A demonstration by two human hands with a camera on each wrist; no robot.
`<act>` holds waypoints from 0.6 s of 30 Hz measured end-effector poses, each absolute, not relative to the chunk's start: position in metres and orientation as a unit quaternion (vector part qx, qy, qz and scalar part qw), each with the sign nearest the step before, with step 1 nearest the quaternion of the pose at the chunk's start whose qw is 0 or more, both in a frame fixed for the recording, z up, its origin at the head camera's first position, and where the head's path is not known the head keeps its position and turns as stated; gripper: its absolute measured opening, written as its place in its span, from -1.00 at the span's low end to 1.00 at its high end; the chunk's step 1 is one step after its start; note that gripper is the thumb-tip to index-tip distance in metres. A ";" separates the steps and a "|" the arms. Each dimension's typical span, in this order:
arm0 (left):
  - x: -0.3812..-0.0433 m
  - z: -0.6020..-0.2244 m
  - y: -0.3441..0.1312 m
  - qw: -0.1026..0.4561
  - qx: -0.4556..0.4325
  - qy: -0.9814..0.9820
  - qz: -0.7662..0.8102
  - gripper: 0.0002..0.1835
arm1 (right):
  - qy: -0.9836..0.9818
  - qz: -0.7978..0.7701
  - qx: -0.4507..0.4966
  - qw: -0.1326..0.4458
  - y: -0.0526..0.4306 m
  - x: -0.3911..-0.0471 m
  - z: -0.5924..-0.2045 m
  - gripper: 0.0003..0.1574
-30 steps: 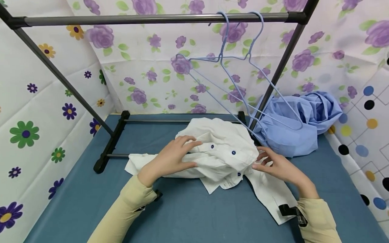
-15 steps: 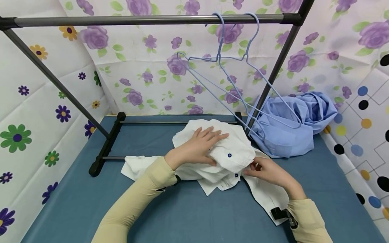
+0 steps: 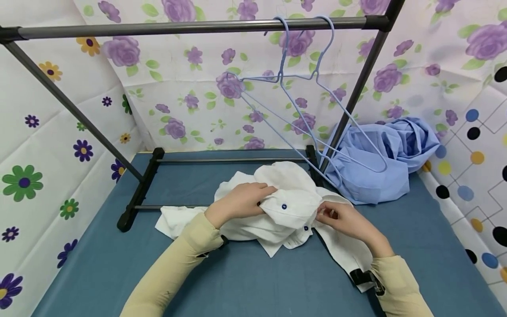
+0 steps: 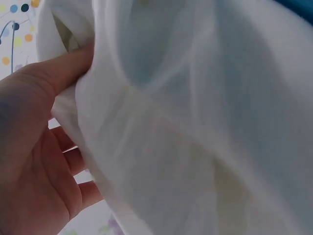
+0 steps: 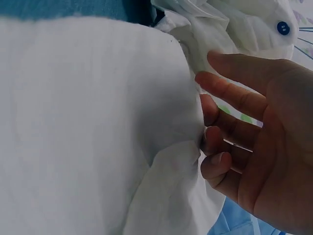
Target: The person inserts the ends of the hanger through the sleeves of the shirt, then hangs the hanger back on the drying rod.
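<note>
A crumpled white shirt with dark blue buttons lies on the blue-covered table, its sleeves spread to both sides. My left hand grips the cloth at the shirt's left-middle; in the left wrist view the thumb of the left hand goes behind a fold while the other fingers lie beyond the cloth. At the shirt's right edge is my right hand. In the right wrist view, this right hand has thumb and forefinger apart, with the loosely bent fingertips right at the edge of the white cloth.
A dark metal clothes rack stands over the table. Blue wire hangers hang from its bar on the right, their lower ends beside the shirt. A light blue garment lies bunched at the back right. Flower-patterned sheets hang behind.
My left hand moved right over the shirt, then drew back left, gripping cloth; the buttoned part shifted left with it. My right hand moved slightly left to the shirt's edge.
</note>
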State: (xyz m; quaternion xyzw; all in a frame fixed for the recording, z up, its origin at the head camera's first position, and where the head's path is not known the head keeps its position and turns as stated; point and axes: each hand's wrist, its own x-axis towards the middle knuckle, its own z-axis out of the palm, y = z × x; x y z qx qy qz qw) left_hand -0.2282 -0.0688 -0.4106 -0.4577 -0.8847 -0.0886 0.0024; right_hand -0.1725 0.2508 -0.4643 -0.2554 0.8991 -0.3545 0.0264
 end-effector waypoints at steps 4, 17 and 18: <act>-0.228 -0.410 -0.084 0.006 -0.448 -0.889 -0.096 -0.49 | 0.898 -0.357 -0.252 0.038 0.247 -0.173 -0.463 -0.86; -0.227 -0.405 -0.143 -0.011 -0.396 -0.900 -0.183 -0.58 | 0.909 -0.342 -0.237 0.025 0.235 -0.173 -0.462 -0.76; -0.228 -0.405 -0.150 -0.013 -0.391 -0.902 -0.183 -0.58 | 0.908 -0.342 -0.240 0.021 0.235 -0.173 -0.463 -0.76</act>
